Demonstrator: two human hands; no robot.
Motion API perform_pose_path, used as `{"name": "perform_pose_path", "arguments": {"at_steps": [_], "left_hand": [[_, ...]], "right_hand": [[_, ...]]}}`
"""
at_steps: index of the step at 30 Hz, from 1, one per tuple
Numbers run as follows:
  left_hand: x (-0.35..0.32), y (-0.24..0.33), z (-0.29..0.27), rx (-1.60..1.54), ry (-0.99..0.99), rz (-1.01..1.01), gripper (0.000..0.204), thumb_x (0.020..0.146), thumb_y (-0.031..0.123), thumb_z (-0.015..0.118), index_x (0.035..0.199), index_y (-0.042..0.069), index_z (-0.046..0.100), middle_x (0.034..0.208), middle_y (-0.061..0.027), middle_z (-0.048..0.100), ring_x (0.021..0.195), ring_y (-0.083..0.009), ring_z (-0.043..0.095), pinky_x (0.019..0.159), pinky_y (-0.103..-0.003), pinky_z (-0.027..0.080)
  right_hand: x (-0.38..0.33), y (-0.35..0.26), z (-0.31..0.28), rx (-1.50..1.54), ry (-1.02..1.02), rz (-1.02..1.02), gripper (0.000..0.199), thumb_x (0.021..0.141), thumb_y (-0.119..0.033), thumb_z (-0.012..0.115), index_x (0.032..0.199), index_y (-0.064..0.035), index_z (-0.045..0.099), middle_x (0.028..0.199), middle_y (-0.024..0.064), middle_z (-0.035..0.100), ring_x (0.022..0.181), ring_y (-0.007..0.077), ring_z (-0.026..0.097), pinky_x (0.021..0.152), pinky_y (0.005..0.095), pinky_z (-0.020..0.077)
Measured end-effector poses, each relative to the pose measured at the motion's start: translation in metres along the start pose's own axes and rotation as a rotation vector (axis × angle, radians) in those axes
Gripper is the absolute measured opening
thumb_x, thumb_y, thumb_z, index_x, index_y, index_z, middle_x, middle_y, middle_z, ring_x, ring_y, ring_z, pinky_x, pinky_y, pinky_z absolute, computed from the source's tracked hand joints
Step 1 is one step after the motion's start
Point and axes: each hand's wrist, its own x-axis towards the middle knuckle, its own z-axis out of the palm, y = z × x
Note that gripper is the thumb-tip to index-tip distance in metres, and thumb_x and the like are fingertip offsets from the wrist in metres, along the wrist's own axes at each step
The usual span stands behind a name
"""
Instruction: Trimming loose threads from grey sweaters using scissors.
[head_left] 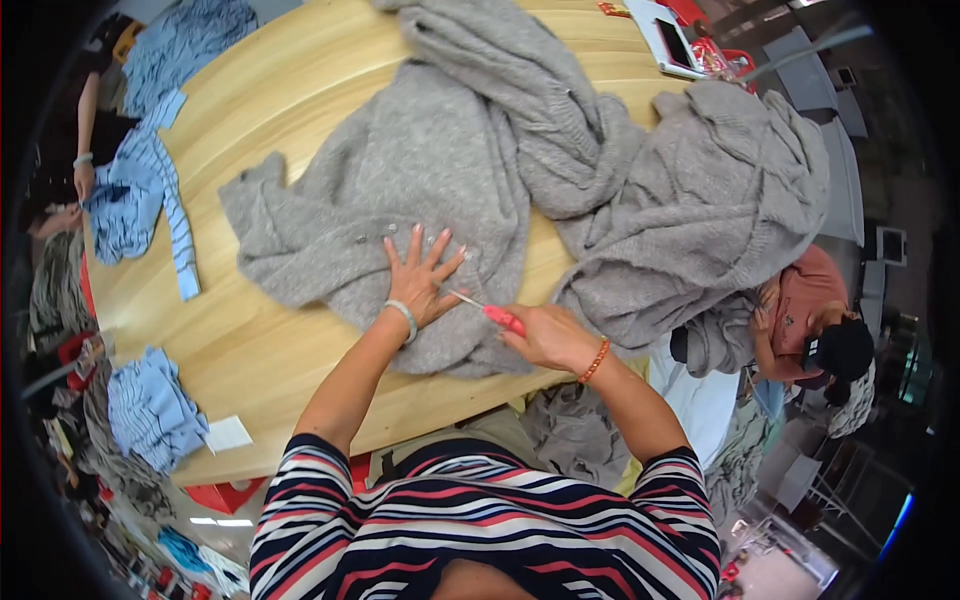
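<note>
A grey fuzzy knit cardigan [430,140] lies spread on the table in front of me, with a few small buttons along a folded band. My left hand [420,278] rests flat on it, palm down and fingers spread. In my right hand [553,337] I grip the red handle of a tool with a thin metal shaft [503,319]; its exact kind I cannot make out. The shaft points left toward the base of my left thumb, and its tip is at the knit.
More grey knitwear [700,190] is heaped at the right. Blue striped shirts [155,410] lie along the left, near a white paper [228,434]. A phone [675,42] sits at the far right. Another person's hand [84,180] touches a shirt; a person [815,320] sits at the right.
</note>
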Motion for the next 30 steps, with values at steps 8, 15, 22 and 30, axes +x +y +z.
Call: {"name": "perform_pose_path", "arguments": {"at_steps": [8,15,22,30], "left_hand": [[0.072,0.014,-0.047,-0.292,0.286,0.000,0.033,0.078,0.025,0.070,0.106,0.007,0.065,0.105,-0.0104,0.062,0.104,-0.0313,0.053,0.091,-0.047,0.038],[0.282,0.063,-0.050,-0.075,0.506,0.003,0.057,0.074,0.006,0.064,0.129,0.011,0.049,0.123,-0.0211,0.052,0.103,-0.0401,0.056,0.090,-0.043,0.046],[0.240,0.032,-0.090,-0.080,0.198,0.030,0.032,0.077,0.005,0.057,0.109,0.010,0.055,0.109,-0.0149,0.056,0.091,-0.0374,0.059,0.073,-0.046,0.049],[-0.061,0.017,-0.119,0.010,0.339,0.106,0.023,0.067,0.001,0.063,0.089,0.008,0.061,0.083,-0.0097,0.059,0.069,-0.0280,0.060,0.057,-0.039,0.049]], "right_hand": [[-0.067,0.068,0.014,0.294,0.365,0.003,0.039,0.087,-0.022,0.061,0.121,-0.0072,0.052,0.097,0.0225,0.063,0.088,0.0417,0.061,0.073,0.0439,0.0493],[-0.119,0.106,0.041,0.360,0.460,0.082,0.042,0.085,-0.018,0.061,0.124,-0.0079,0.050,0.105,0.0225,0.062,0.095,0.0407,0.060,0.079,0.0431,0.0495],[-0.151,0.129,0.043,0.455,0.464,0.230,0.044,0.083,-0.015,0.061,0.125,-0.0076,0.050,0.111,0.0215,0.061,0.101,0.0397,0.059,0.084,0.0423,0.0488],[-0.125,0.076,0.018,0.408,0.457,-0.011,0.040,0.083,-0.009,0.062,0.121,-0.0032,0.052,0.100,0.0237,0.063,0.094,0.0411,0.061,0.079,0.0387,0.0494]]}}
